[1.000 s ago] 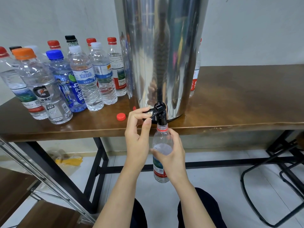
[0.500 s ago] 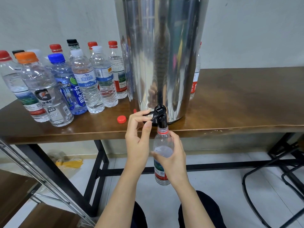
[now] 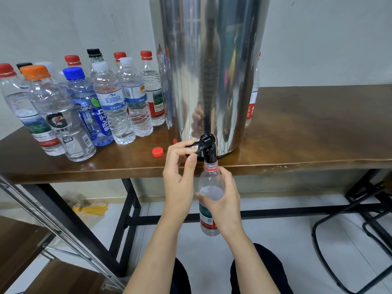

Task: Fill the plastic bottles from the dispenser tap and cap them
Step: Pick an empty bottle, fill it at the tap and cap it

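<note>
A tall steel dispenser (image 3: 209,71) stands on the brown table (image 3: 307,132), its black tap (image 3: 209,149) hanging over the front edge. My left hand (image 3: 179,177) pinches the tap's lever between thumb and fingers. My right hand (image 3: 222,198) grips a clear uncapped bottle (image 3: 209,183) with a red neck ring, held upright with its mouth right under the spout. Water stands high in the bottle, near its shoulder. A loose red cap (image 3: 157,151) lies on the table left of the tap.
Several capped bottles (image 3: 114,102) crowd the table's left half, and one more stands behind the dispenser at right (image 3: 253,102). Black table legs (image 3: 129,219) and a black chair frame (image 3: 350,230) stand below. A wooden shelf with metal rails (image 3: 31,240) is at lower left.
The view has shifted slightly downward. Both hands keep their holds on the lever and the bottle, with no clear change in the water level.
</note>
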Demonstrator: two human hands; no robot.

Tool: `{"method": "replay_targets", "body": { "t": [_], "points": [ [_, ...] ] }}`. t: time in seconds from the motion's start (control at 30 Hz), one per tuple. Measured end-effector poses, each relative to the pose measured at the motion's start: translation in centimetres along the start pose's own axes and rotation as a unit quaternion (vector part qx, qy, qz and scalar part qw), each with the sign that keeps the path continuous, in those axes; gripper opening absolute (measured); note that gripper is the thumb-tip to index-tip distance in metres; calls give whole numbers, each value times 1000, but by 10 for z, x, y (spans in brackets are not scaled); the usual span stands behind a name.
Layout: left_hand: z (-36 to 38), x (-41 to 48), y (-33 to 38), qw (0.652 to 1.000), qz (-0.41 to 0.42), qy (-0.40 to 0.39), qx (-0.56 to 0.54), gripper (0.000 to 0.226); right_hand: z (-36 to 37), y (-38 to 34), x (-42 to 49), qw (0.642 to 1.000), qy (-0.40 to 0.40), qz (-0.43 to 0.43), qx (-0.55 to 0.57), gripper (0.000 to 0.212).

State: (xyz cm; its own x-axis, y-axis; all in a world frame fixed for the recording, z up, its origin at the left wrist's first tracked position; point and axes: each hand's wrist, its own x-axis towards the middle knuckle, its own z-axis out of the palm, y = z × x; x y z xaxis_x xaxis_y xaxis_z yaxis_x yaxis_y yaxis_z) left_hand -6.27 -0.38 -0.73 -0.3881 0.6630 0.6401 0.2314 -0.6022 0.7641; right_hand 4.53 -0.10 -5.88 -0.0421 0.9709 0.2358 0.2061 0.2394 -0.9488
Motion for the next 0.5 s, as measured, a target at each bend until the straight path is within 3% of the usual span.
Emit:
{"method": "replay_targets", "body": {
  "t": [0.5],
  "points": [
    [0, 0, -2, 1000, 3, -4, -6, 7, 1, 2, 1, 1000, -1, -3, -1, 81]
  ]
}}
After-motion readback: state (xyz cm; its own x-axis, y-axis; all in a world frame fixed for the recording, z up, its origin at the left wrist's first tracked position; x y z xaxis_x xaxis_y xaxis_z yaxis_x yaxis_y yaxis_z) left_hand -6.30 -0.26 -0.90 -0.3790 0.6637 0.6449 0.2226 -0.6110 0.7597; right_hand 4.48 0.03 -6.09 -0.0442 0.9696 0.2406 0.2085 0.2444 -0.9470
